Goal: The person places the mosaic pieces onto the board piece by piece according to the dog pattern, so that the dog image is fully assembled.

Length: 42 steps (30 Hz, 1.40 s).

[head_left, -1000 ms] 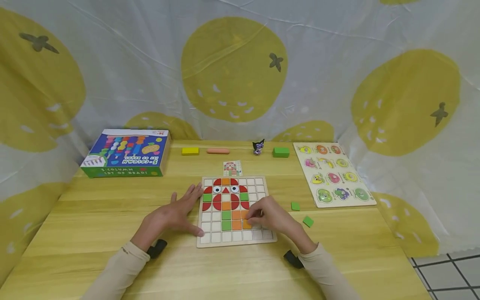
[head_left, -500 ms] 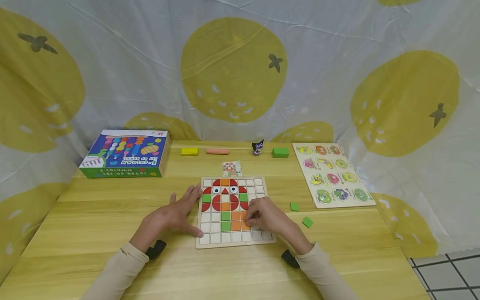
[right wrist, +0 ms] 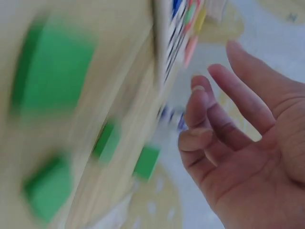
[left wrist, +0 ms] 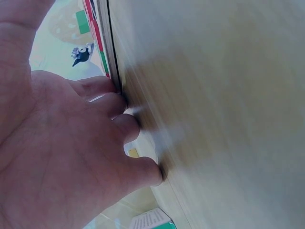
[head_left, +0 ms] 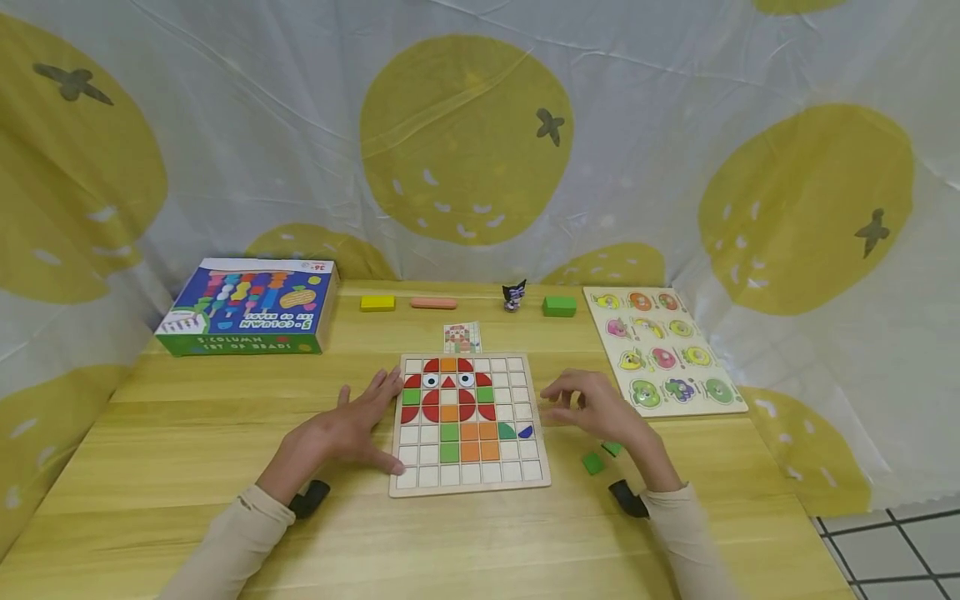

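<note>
A wooden grid board (head_left: pixel 427 477) lies on the table, with red, orange and green pieces laid in its cells. Orange square tiles (head_left: pixel 479 442) form a block low on it, with a teal rounded piece (head_left: pixel 507 431) and a small blue curved piece (head_left: pixel 526 432) to their right. My left hand (head_left: pixel 347 433) rests spread along the board's left edge, thumb on the lower corner. Just off the right edge hovers my right hand (head_left: pixel 596 407), fingers loosely bent with nothing between them in the right wrist view. Beneath it are green tiles (head_left: pixel 593 463), one partly hidden by the wrist.
A small pattern card (head_left: pixel 461 337) lies behind the board. Along the back stand a bead-set box (head_left: pixel 247 304), a yellow block (head_left: pixel 377 304), a pink stick (head_left: pixel 432 303), a figurine (head_left: pixel 513 296) and a green block (head_left: pixel 559 307). A fruit puzzle board (head_left: pixel 663 350) lies at right.
My right hand has lifted off the orange tiles and moved right, past the board's edge. The teal and blue pieces and another green tile have come into sight. My left hand stays put.
</note>
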Available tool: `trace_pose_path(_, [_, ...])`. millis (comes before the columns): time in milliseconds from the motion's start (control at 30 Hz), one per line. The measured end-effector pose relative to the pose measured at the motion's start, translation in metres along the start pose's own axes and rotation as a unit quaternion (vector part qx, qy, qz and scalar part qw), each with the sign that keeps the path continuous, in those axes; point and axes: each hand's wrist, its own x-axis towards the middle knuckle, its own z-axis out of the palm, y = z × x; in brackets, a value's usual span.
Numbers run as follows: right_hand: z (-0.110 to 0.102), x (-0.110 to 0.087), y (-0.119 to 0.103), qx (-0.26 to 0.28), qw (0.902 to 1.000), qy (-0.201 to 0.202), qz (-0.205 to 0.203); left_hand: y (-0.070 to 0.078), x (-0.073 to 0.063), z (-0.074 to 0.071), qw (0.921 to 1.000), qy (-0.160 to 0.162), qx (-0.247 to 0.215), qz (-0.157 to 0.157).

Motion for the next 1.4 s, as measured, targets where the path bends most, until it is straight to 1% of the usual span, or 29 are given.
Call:
trace_pose_path(100, [-0.012,-0.011,0.016,-0.019,0.9995,-0.005,0.024,0.000,0.000,0.000,1.0000,-0.002,0.002,-0.002])
trace_pose_path(233, [-0.019,-0.020,0.031,-0.032,0.9975,-0.025,0.058,0.000,-0.001,0.001,1.0000,-0.004,0.001,-0.005])
trace_pose_path(533, [-0.020,-0.024,0.044,-0.018,0.9928,-0.028,0.115,0.002,-0.002,0.000,0.9999,-0.001,-0.011,-0.004])
trace_pose_path(600, [-0.019,-0.024,0.045,-0.018,0.9923,-0.029,0.119,0.002,-0.003,0.000,0.9999,-0.001,-0.010,-0.004])
trace_pose_path(900, [-0.022,-0.024,0.044,-0.016,0.9932,-0.036,0.110,0.003,-0.002,0.001,1.0000,0.001,-0.005,-0.005])
trace_pose_path(1000, [-0.024,-0.024,0.044,-0.008,0.9949,-0.029,0.096,0.002,-0.002,0.001,1.0000,-0.001,-0.006,-0.007])
trace_pose_path(1067, [-0.025,-0.022,0.040,0.001,0.9968,-0.020,0.077,0.002,-0.002,0.001,0.9999,-0.001,-0.007,-0.008])
trace_pose_path(1133, [-0.025,-0.019,0.034,0.015,0.9981,-0.015,0.057,0.002,-0.002,0.001,0.9999,-0.001,-0.008,-0.009])
trace_pose_path(1233, [-0.022,-0.012,0.019,0.047,0.9981,-0.020,0.035,0.002,-0.002,0.001,0.9999,0.000,-0.008,-0.009])
trace_pose_path(1400, [-0.005,0.003,-0.007,0.100,0.9933,-0.056,0.017,0.002,-0.002,0.000,0.9999,0.001,-0.009,-0.011])
